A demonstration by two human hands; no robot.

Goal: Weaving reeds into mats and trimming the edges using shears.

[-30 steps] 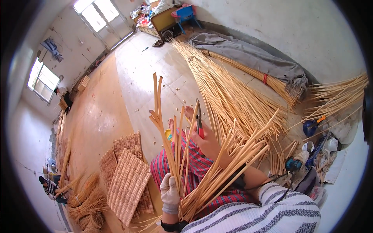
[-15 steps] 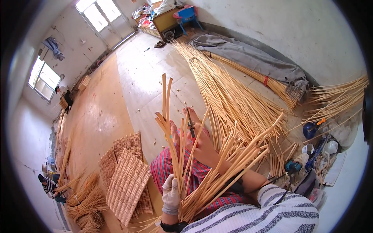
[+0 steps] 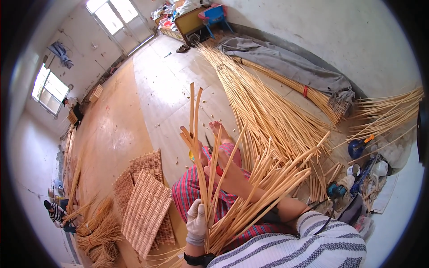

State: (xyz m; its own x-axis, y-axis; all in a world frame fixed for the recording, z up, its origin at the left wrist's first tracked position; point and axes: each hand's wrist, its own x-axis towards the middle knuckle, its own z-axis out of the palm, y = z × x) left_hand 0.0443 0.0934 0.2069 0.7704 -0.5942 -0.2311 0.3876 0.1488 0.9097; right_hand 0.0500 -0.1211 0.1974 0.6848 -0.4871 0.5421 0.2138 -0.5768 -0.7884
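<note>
Head view: I have one feed, looking down past the lap at both hands.
Left hand: the gloved left hand [image 3: 195,223] is curled tight round the lower part of the upright rods [image 3: 202,183], which fan out above it.
Right hand: the bare right hand [image 3: 225,176] is closed on the cutters [image 3: 209,142], as far as I can make out; their dark tip shows beyond the rods, but I cannot tell whether the blades are apart.
Upright rods: they stand in front of the lap cloth [image 3: 184,192], uneven at the top, one pair well above the rest.
Lap bundle: the lap bundle [image 3: 272,193] slants up across the right forearm, near the wrist of the glove, so I'd mind snags.
Grip: I'd pinch low and firm so the rods don't twist, and fan them enough to single one out.
Blades: I'd want the tip clear of the bare foot [image 3: 220,128] just beyond it, and of the gloved fingers.
Line of sight: rods partly screen the right hand, so I'd tilt them aside before closing the blades.
</note>
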